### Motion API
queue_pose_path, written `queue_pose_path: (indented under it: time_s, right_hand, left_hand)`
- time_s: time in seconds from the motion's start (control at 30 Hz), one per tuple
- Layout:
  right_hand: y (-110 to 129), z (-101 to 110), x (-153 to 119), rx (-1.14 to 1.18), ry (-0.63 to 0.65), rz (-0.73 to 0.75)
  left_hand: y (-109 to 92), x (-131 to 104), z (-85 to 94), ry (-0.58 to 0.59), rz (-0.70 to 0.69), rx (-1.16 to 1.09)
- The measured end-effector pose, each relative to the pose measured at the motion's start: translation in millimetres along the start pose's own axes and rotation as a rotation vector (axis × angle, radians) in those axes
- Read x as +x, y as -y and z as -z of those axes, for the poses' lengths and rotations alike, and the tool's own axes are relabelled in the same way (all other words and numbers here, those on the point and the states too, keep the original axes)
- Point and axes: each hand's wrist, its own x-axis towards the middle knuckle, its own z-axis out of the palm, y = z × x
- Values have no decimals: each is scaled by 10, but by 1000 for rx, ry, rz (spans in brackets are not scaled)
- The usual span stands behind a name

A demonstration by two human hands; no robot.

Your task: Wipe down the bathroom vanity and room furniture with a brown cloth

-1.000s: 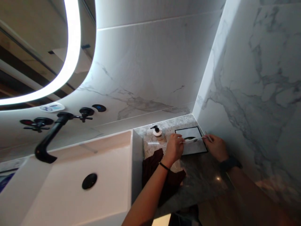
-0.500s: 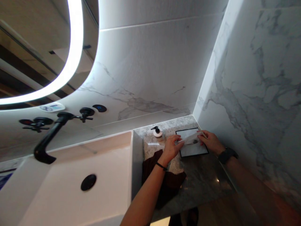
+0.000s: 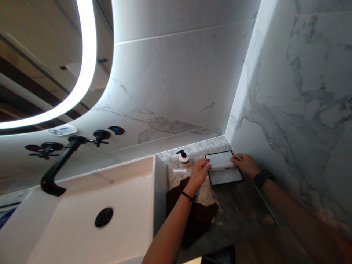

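Observation:
A flat rectangular panel with a black border (image 3: pixel 226 176) lies on the stone counter near the wall corner. Over it, a thin whitish sheet (image 3: pixel 221 161) is stretched between my two hands. My left hand (image 3: pixel 200 172) pinches the sheet's left end at the panel's left edge. At the other end, my right hand (image 3: pixel 245 164) has its fingers closed on the sheet, and a thin pale stick-like item shows by its fingers. A dark band is on each wrist.
A white pump bottle (image 3: pixel 184 158) stands behind my left hand. Dark brown cloth (image 3: pixel 199 218) lies on the counter under my left forearm. To the left are a white basin (image 3: pixel 132 205) and a black wall faucet (image 3: pixel 59 165). A marbled wall (image 3: pixel 302 110) rises at the right.
The sheet was twisted and slanted between my hands; it now hangs flatter and wider over the panel. Both hands have shifted only slightly.

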Motion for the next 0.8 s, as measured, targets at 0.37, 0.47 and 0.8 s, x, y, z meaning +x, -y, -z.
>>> queue_pose_path:
  time_s: [0.37, 0.47, 0.8]
  right_hand:
    - [514, -180, -451, -183, 111, 370]
    - [485, -273, -437, -182, 132, 299]
    - [334, -140, -326, -16, 124, 145]
  left_hand:
    - [-74, 37, -52, 0, -84, 105]
    - [-157, 41, -15, -58, -163, 206]
    - [-271, -536, -260, -69, -257, 472]
